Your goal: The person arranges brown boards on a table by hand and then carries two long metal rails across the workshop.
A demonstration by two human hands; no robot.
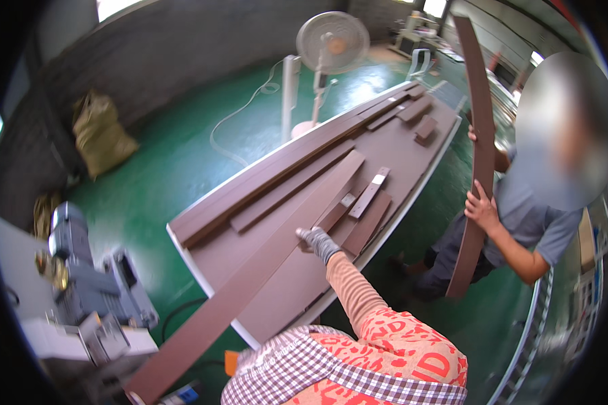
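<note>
Across the middle of the frame, a long brown board point(250, 275) runs diagonally from the work table point(196, 271) down to the lower left, where its near end projects well past the table's white rim. The right hand point(316, 244), in a grey glove with bare fingertips, is at the right edge of this board, just above the frame's centre line from the lower edge. Its fingers are bent and drawn partly together; blur at the tips prevents confirming whether they grip the board or merely rest against it. The left hand cannot be made out, so its finger state cannot be told.

Just right of the gloved hand lie short brown pieces, among them a narrow strip point(370, 193) bearing a pale patch at its far end. To the upper left of the long board, a shorter brown board point(292, 186) lies alongside it, and stacked boards point(270, 177) line the table's left side. Small blocks point(425, 128) sit near the table's far end.

At the right of the frame, a co-worker in a grey shirt stands beside the table, both bare hands closed about a curved-looking brown plank point(478, 155) held upright. A standing fan point(332, 42) is at upper centre, a tan sack point(101, 135) at upper left, and a grey machine point(94, 283) at lower left.
</note>
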